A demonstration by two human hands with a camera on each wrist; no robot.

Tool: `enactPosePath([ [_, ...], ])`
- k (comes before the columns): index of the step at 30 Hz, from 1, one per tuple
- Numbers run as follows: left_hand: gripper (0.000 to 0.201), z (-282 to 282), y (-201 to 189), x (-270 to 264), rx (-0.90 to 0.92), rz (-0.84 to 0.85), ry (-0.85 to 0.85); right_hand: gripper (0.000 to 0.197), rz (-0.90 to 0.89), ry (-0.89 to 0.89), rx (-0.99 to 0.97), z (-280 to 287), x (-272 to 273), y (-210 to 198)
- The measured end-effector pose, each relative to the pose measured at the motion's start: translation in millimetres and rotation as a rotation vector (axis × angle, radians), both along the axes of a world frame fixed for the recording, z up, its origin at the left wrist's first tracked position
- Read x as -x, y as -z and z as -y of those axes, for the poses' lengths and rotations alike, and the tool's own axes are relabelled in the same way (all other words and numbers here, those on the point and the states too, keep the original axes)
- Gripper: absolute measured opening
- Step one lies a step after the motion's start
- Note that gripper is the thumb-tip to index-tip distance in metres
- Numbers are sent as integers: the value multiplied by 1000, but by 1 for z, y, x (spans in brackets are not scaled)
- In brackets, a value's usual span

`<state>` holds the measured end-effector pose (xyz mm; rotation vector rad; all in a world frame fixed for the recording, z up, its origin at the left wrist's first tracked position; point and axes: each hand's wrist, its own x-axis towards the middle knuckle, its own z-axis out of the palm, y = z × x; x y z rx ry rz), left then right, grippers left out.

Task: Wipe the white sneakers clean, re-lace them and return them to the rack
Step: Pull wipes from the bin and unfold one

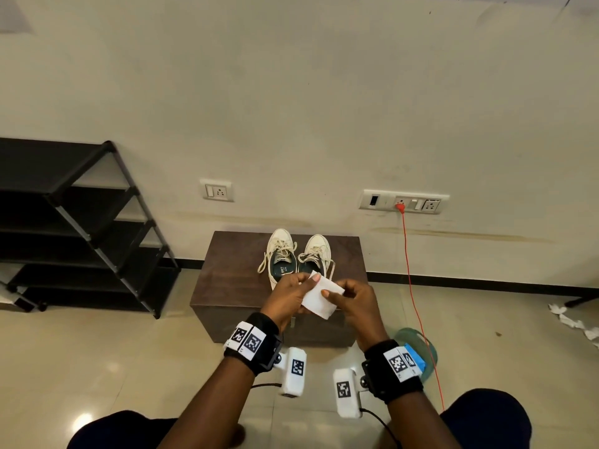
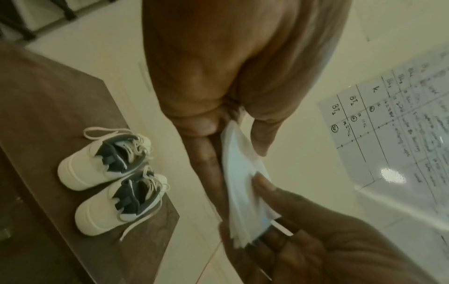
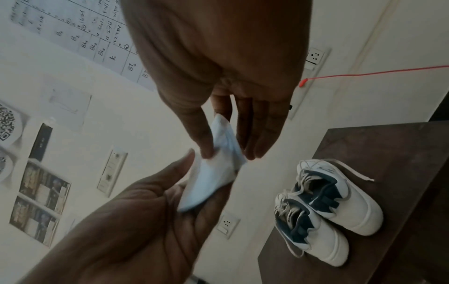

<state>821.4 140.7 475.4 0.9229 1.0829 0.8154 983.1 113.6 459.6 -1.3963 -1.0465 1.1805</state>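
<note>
Both hands pinch a white wipe [image 1: 319, 299] above sneakers [image 1: 296, 254]; rack [image 1: 81, 228] left.

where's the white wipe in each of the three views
Head: the white wipe sits low centre, held between left hand and right hand.
Left wrist: centre right.
Right wrist: centre, slightly left.
Shared landmark: the white sneakers on the brown box.

White sneakers [image 1: 296, 254] on brown box [image 1: 227, 277]
</note>
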Motion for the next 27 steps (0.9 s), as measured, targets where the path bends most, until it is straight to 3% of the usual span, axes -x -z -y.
enactPosePath([
  [6,21,1,8,9,-65,-39,-62,20,-156,59,50,0,-7,-4],
  [9,36,3,6,9,-86,45,-103,26,-191,109,50,-2,-8,-1],
  [13,53,2,10,9,-160,8,-56,25,-229,140,35,0,-8,10],
  [16,44,-2,20,9,-230,-37,-5,28,-220,129,23,1,-9,18],
  [20,35,-5,32,9,-245,-44,-33,49,-256,53,1,5,-16,17],
  [23,27,-6,39,6,-223,-31,-50,57,-141,17,-89,4,-21,24],
  [27,26,-7,43,2,-184,-46,-39,65,209,-94,-136,3,-23,34],
])
